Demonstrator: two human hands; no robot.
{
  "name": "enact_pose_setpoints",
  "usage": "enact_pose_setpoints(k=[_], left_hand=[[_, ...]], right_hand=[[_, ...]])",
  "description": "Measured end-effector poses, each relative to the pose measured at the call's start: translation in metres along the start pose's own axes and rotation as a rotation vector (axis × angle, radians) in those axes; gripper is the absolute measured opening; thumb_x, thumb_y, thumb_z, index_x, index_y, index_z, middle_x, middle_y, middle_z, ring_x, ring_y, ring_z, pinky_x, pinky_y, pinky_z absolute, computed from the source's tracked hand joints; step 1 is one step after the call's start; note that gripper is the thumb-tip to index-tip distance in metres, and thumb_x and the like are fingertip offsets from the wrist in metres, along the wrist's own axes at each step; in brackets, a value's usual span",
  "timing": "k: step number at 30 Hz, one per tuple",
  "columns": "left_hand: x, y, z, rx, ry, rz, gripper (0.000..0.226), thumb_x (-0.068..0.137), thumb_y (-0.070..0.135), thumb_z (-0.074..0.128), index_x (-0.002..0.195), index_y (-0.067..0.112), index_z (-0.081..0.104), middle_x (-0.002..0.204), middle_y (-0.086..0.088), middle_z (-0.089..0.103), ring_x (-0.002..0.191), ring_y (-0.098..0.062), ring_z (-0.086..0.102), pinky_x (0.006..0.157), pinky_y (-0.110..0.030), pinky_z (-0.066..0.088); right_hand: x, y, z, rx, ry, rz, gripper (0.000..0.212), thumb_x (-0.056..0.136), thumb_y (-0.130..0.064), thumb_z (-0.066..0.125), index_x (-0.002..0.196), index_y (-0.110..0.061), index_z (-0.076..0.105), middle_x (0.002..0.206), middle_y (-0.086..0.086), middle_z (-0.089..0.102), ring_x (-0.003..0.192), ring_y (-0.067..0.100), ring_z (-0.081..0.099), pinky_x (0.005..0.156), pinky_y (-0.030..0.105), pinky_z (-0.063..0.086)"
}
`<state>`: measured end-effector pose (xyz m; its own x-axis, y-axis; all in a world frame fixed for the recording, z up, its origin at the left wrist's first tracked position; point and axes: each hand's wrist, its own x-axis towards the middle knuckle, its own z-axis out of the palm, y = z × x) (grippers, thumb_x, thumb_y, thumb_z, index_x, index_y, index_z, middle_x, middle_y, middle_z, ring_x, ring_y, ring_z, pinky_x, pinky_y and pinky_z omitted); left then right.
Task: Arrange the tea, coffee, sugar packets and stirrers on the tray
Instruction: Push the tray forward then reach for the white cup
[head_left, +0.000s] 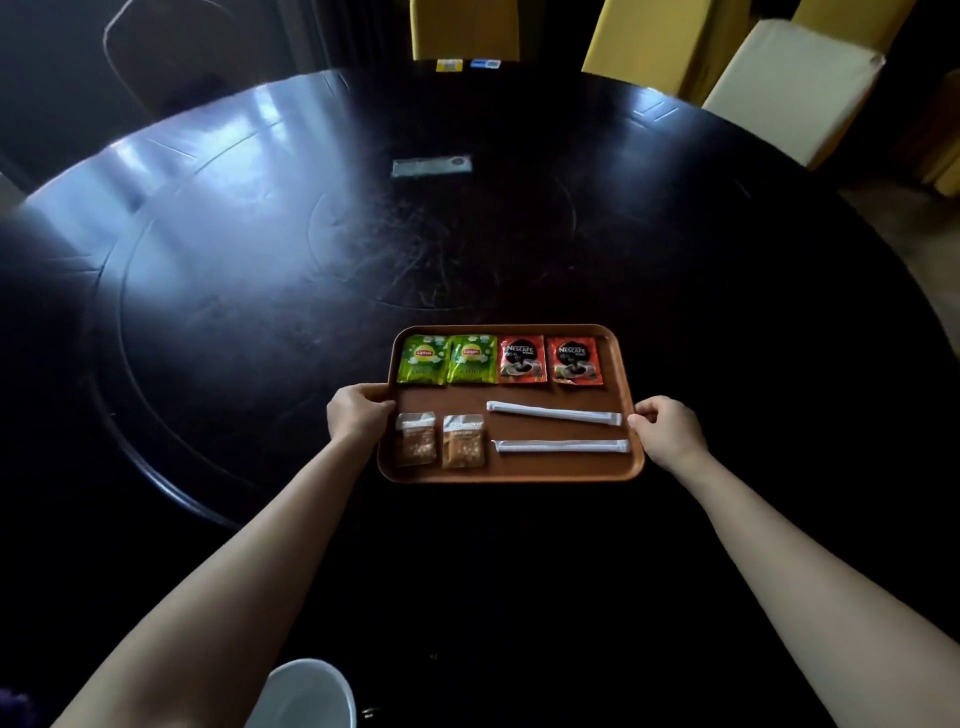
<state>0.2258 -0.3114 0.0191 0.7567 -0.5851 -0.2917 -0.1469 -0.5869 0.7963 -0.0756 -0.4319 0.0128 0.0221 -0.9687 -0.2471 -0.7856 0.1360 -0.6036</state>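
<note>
The fingers (643, 410) of the right hand (667, 428) curl over the right rim of the brown tray (511, 475), pinching its edge near the end of the upper wrapped stirrer (553, 413); the fingers (375, 397) of the left hand (358, 413) close likewise on the left rim, just above the clear sugar packets (439, 440). Both hands thus grip the tray by its short sides while it rests on the dark round bench (260, 291). Inside, two green Lipton tea packets (447, 359) sit touching in the far left corner, two red Nescafé coffee packets (549, 360) lie beside them with a slight gap between, the sugar packets occupy the near left, and the lower stirrer (561, 446) lies nearly parallel beneath the upper one. The sorting looks finished, every kind in its own zone, so the step in hand appears to be squaring or shifting the loaded tray. Any next move calls for a level, even pull from both sides, since the light packets could slide.
</note>
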Motion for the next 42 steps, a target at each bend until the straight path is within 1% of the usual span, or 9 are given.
enact_pose_setpoints(k=[11,15,22,27,29,31,34,37,42], left_hand=[[0.014,-0.007,0.011,0.190,-0.007,0.177,0.027,0.077,0.010,0.060,0.102,0.014,0.071,0.104,-0.010,0.073,0.100,-0.021,0.064,0.082,-0.026,0.045],[0.013,-0.015,0.003,0.315,-0.007,0.255,0.026,0.075,0.018,0.064,0.100,0.016,0.070,0.102,-0.010,0.072,0.098,-0.025,0.064,0.085,-0.034,0.050],[0.000,-0.038,-0.023,0.428,-0.011,0.356,0.028,0.077,0.029,0.065,0.102,0.017,0.068,0.107,-0.009,0.062,0.101,-0.027,0.058,0.082,-0.035,0.046],[-0.009,-0.087,-0.064,0.712,0.025,0.488,0.044,0.086,0.031,0.055,0.128,0.017,0.052,0.138,-0.010,0.050,0.128,-0.029,0.039,0.103,-0.043,0.033],[-0.014,-0.114,-0.083,0.768,0.050,0.456,0.049,0.089,0.035,0.050,0.135,0.019,0.044,0.147,-0.011,0.038,0.137,-0.029,0.030,0.110,-0.043,0.026],[-0.022,-0.138,-0.099,0.764,0.042,0.421,0.051,0.091,0.037,0.044,0.139,0.021,0.036,0.152,-0.011,0.029,0.142,-0.027,0.021,0.115,-0.041,0.017],[-0.033,-0.161,-0.116,0.739,0.034,0.413,0.051,0.094,0.036,0.038,0.142,0.020,0.030,0.154,-0.011,0.022,0.144,-0.025,0.013,0.118,-0.041,0.012],[-0.046,-0.180,-0.127,0.719,0.027,0.425,0.053,0.094,0.034,0.039,0.143,0.020,0.025,0.156,-0.010,0.017,0.145,-0.025,0.009,0.118,-0.042,0.012],[-0.061,-0.213,-0.139,0.716,0.000,0.364,0.061,0.092,0.037,0.041,0.145,0.024,0.013,0.158,-0.004,0.008,0.145,-0.023,0.004,0.118,-0.044,0.009]], right_hand=[[0.003,-0.001,0.007,-0.081,0.103,0.003,0.014,0.085,-0.012,0.056,0.094,-0.004,0.063,0.099,0.015,0.067,0.081,0.024,0.058,0.069,0.028,0.043],[0.001,0.001,0.009,-0.081,0.110,0.006,0.014,0.085,-0.012,0.055,0.094,-0.005,0.061,0.099,0.015,0.067,0.078,0.021,0.056,0.067,0.029,0.043],[-0.023,-0.004,0.005,-0.122,0.084,-0.004,0.033,0.087,-0.019,0.054,0.116,-0.002,0.055,0.119,0.019,0.058,0.105,0.032,0.057,0.085,0.035,0.046],[-0.102,-0.015,0.023,-0.148,0.237,-0.340,0.030,0.083,-0.005,0.054,0.112,0.002,0.056,0.115,0.025,0.058,0.109,0.040,0.051,0.097,0.040,0.040],[-0.143,-0.017,0.042,-0.101,0.137,-0.516,0.026,0.081,-0.008,0.055,0.105,0.000,0.061,0.106,0.021,0.063,0.101,0.038,0.056,0.094,0.034,0.039],[-0.183,-0.015,0.065,-0.064,-0.086,-0.605,0.027,0.082,-0.019,0.054,0.103,-0.005,0.062,0.102,0.014,0.065,0.096,0.030,0.058,0.091,0.027,0.038],[-0.232,-0.013,0.096,-0.061,-0.485,-0.634,0.033,0.087,-0.028,0.055,0.117,-0.013,0.057,0.114,0.005,0.062,0.105,0.018,0.055,0.098,0.031,0.043],[-0.255,-0.013,0.119,-0.170,-0.770,-0.658,0.041,0.090,-0.033,0.052,0.129,-0.020,0.048,0.127,0.000,0.055,0.118,0.012,0.048,0.104,0.025,0.038],[-0.271,-0.022,0.137,-0.280,-0.837,-0.719,0.034,0.090,-0.027,0.052,0.122,-0.015,0.053,0.118,0.008,0.062,0.109,0.020,0.056,0.094,0.030,0.043]])
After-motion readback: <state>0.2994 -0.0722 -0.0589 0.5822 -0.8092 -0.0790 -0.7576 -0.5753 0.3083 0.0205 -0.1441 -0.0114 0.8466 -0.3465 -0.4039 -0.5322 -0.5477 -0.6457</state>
